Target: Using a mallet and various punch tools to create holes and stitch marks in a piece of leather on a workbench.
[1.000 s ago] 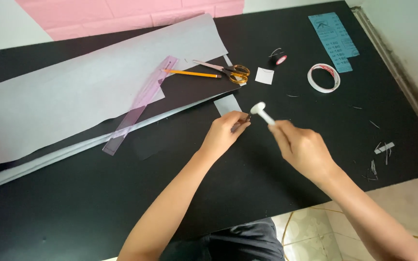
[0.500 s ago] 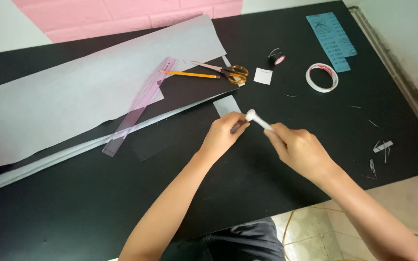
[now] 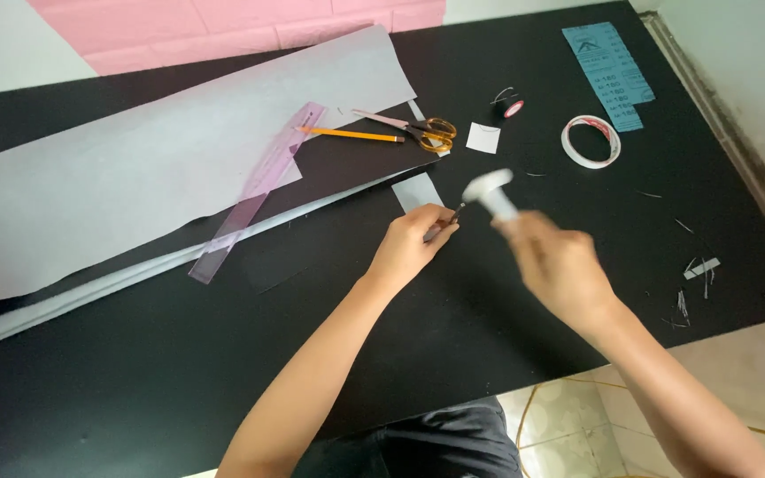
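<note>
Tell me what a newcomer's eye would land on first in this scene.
First, the two hands at the middle of the black table: the right hand holds up a blurred white tool, and the left hand pinches something small and dark beside a small grey patch. Next, the long grey sheet spread across the left, with a translucent purple ruler lying over its edge.

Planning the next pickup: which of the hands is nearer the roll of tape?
Right. The right hand lies below and just left of the roll of tape; the left hand sits further left, by the small grey card.
</note>
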